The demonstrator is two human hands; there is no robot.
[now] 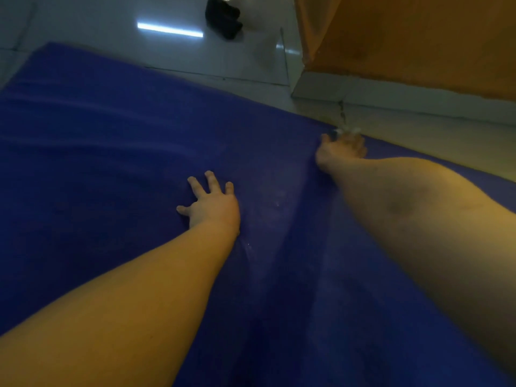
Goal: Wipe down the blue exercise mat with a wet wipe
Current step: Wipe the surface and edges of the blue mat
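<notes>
- Blue exercise mat (111,163) sprawls over the pale tiled floor (111,29).
- Left hand (212,205) lies flat mid-mat, fingers spread, grasping nothing.
- Right hand (342,149) reaches the mat's far edge, blurred; I can't tell its grip.
- Black object (223,18) sits on the tiles, well apart.
- White wet wipe (340,131) peeks past the right fingertips.
</notes>
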